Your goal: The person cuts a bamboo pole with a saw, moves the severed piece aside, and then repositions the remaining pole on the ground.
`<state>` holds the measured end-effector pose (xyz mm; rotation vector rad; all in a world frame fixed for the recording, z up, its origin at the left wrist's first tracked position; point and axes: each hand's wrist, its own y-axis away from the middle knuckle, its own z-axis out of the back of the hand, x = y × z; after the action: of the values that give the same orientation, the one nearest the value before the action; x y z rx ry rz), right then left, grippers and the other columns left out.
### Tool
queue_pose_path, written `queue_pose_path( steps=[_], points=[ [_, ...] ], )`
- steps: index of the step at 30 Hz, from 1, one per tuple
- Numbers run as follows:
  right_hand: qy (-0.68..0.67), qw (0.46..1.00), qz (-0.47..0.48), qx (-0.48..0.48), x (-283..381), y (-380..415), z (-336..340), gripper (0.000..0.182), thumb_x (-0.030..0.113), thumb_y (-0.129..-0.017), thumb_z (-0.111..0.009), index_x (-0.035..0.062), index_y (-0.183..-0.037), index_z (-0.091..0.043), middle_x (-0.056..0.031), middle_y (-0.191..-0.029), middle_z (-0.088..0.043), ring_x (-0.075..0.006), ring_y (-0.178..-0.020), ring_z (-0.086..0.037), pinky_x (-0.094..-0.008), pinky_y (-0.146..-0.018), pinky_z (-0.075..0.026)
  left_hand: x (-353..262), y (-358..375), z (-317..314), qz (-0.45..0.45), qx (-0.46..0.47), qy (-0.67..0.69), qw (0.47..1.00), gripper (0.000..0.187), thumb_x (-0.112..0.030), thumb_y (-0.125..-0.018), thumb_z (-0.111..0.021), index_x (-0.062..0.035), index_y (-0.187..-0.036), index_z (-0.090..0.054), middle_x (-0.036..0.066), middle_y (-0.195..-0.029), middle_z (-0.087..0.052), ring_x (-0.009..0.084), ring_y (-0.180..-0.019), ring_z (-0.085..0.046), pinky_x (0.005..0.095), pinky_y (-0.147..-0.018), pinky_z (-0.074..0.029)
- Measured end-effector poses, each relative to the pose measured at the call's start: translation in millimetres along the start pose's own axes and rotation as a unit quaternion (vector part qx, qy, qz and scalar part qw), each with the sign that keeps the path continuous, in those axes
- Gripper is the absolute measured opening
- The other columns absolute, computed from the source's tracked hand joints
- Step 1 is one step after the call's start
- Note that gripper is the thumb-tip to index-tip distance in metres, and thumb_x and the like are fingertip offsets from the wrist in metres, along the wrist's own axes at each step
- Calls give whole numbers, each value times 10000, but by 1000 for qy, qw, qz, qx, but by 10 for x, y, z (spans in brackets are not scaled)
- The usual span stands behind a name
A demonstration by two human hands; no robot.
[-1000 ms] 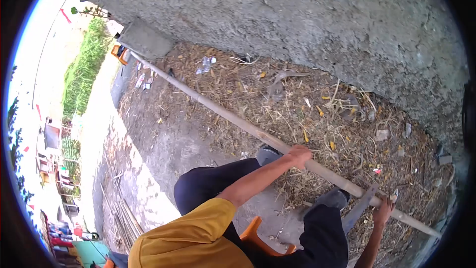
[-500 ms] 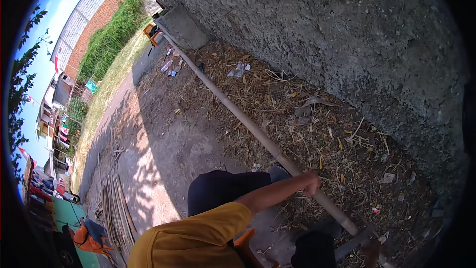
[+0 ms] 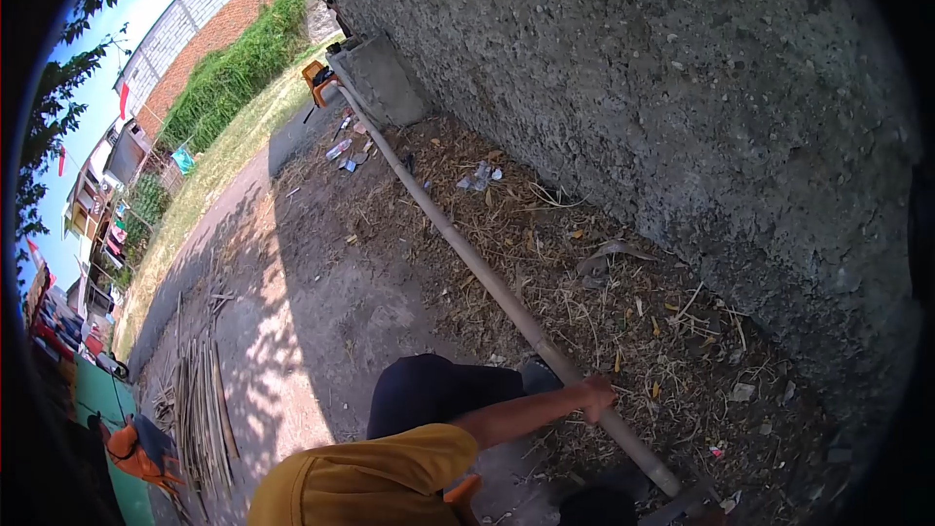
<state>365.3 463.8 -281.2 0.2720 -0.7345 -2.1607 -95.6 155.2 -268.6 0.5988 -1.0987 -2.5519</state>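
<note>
A long bamboo pole (image 3: 467, 258) slants across the view, from the concrete block at the far end to its cut end near the bottom. My left hand (image 3: 596, 397) wraps around it a little short of that near end. The left arm reaches out from a mustard sleeve. Beside the pole's near end, a flat greyish blade-like piece (image 3: 677, 505) shows dimly at the dark lower edge. My right hand is lost in the shadow there, and its fingers cannot be made out. A dark-clothed knee (image 3: 419, 394) is bent beside the left arm.
A rough wall (image 3: 682, 88) rises along the right, with dry straw and litter at its foot. An orange chair (image 3: 318, 83) stands by the concrete block (image 3: 382, 83). Several thin poles (image 3: 203, 409) lie at lower left, near a person in orange (image 3: 141, 453).
The view has shifted, so the far scene sits lower and further right. My left hand keeps its grip on the pole. My right hand and the blade-like piece have slipped further into the dark edge.
</note>
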Motion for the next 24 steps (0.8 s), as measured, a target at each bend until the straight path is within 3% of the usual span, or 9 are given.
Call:
queue_pose_path(
  steps=[5, 12, 15, 18, 19, 20, 21, 24],
  points=[
    [11, 1000, 4, 12, 29, 45, -11, 655, 432, -724, -760, 163, -1305, -621, -176, -1208, -678, -361, -1104, -651, -514, -904, -531, 20, -134, -270, 7, -17, -6, 1000, 263, -210, -533, -766, -110, -776, -760, 59, -848, -734, 247, -835, -714, 428, -714, -552],
    [14, 999, 22, 36, 4, 188, -132, 744, 542, -758, -761, 184, -1390, -596, -175, -1276, -669, -342, -1146, -648, -510, -916, -534, -178, 230, -414, 24, -10, 32, 999, 299, -199, -523, -773, -98, -804, -787, 102, -850, -745, 269, -859, -727, 441, -712, -582],
    [11, 999, -41, -31, 31, 244, -238, 669, 510, -726, -779, 186, -1302, -669, -168, -1160, -718, -367, -1120, -655, -504, -920, -533, -225, 160, -506, 31, -63, 22, 997, 274, -231, -536, -814, -107, -779, -785, 96, -836, -747, 287, -861, -727, 432, -739, -589],
    [-37, 998, -26, -50, -105, 135, -419, 694, 520, -728, -777, 160, -1310, -661, -168, -1180, -712, -383, -1114, -655, -509, -927, -528, -92, 92, -416, 22, -26, 30, 999, 409, -316, -539, -883, -110, -877, -784, 86, -923, -753, 283, -908, -721, 433, -773, -592],
    [-36, 998, -22, -49, -348, -41, -689, 694, 520, -728, -777, 160, -1310, -661, -168, -1180, -712, -383, -1114, -655, -509, -927, -528, -3, 130, -302, -7, 5, 45, 999, 539, -367, -507, -918, -111, -958, -771, 76, -985, -748, 272, -949, -715, 430, -795, -591],
    [-26, 997, 20, -75, -676, -290, -1042, 708, 527, -719, -784, 144, -1302, -663, -171, -1168, -716, -385, -1107, -659, -511, -924, -529, 74, 168, -232, -37, 36, 59, 997, 670, -418, -476, -953, -113, -1039, -757, 66, -1047, -743, 261, -989, -709, 426, -816, -591],
    [-17, 993, 59, -102, -832, -408, -1210, 723, 534, -710, -791, 127, -1295, -664, -175, -1157, -720, -387, -1100, -662, -514, -921, -531, 273, 124, -277, -36, 37, 58, 997, 670, -418, -476, -953, -113, -1039, -757, 66, -1047, -743, 261, -989, -709, 426, -816, -591],
    [21, 999, -12, -39, -155, 92, -368, 725, 533, -705, -796, 102, -1274, -670, -175, -1086, -735, -397, -1051, -676, -511, -916, -533, 794, 113, -214, 24, 89, -46, 995, 877, -478, -413, -984, -127, -1170, -713, 57, -1127, -721, 274, -1035, -694, 425, -852, -591]
  ],
)
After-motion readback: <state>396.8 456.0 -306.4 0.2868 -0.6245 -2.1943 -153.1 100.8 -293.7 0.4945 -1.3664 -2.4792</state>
